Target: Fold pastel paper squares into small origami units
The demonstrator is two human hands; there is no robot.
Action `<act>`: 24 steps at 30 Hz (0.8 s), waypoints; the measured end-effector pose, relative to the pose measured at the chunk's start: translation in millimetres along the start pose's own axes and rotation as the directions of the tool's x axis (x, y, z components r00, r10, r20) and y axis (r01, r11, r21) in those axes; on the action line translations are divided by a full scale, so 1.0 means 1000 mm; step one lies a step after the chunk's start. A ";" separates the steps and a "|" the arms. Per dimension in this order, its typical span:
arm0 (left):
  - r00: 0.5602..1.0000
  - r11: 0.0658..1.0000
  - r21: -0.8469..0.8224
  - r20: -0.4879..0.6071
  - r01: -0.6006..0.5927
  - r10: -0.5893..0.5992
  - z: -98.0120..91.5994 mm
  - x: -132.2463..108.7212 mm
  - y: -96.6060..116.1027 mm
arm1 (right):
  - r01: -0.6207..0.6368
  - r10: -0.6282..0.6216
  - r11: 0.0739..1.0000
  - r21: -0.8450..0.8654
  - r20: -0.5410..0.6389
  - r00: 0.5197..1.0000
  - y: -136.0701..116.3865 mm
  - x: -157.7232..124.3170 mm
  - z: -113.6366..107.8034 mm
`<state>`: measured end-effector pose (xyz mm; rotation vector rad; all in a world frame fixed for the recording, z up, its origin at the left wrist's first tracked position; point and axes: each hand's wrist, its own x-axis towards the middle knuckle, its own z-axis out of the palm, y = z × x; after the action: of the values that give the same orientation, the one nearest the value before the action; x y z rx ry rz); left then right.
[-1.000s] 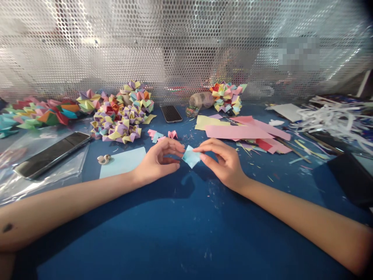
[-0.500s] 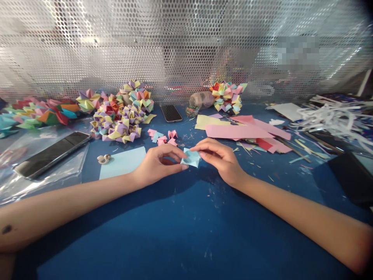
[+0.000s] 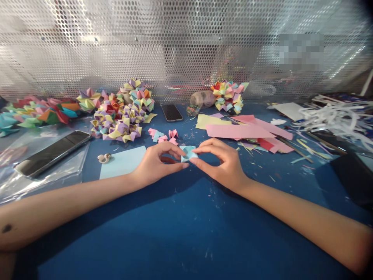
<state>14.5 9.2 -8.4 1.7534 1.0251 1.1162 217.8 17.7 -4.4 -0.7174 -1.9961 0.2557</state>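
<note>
A small folded piece of light blue paper (image 3: 189,152) is held between my two hands, just above the blue table. My left hand (image 3: 161,161) pinches its left side with thumb and fingers. From the right, my right hand (image 3: 223,163) grips the other edge, thumb at the front and fingertips behind. Parts of the paper are covered by the fingertips. Beyond my left hand lie several small pink and blue folded pieces (image 3: 163,137). A flat light blue sheet (image 3: 121,165) rests beside my left wrist, with a shiny ring-like item (image 3: 104,158) on its edge.
Colourful origami clusters (image 3: 124,116) stand at back left, another (image 3: 229,97) at back centre. A phone (image 3: 171,112) lies between them; a larger phone (image 3: 54,153) sits on clear plastic at left. Pink paper strips (image 3: 241,131) and white shredded strips (image 3: 338,116) lie right. Perforated metal (image 3: 175,50) rises behind.
The blue paper has turned and its folds have opened somewhat between my fingers. My right thumb has shifted left along its front edge. My left hand stays almost in place.
</note>
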 end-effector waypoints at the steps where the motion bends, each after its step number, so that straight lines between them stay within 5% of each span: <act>1: 1.000 1.000 0.005 -0.003 0.009 -0.009 0.000 0.000 0.001 | 0.003 -0.003 1.000 -0.002 0.005 1.000 0.000 0.000 0.000; 24: 1.000 1.000 0.020 0.021 -0.018 0.017 0.000 -0.002 0.001 | 0.039 -0.038 0.999 -0.019 0.064 0.997 0.002 -0.002 0.001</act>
<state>13.8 7.0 -8.1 1.7899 1.0137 1.0996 218.3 18.6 -7.1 -0.6904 -2.0733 0.2382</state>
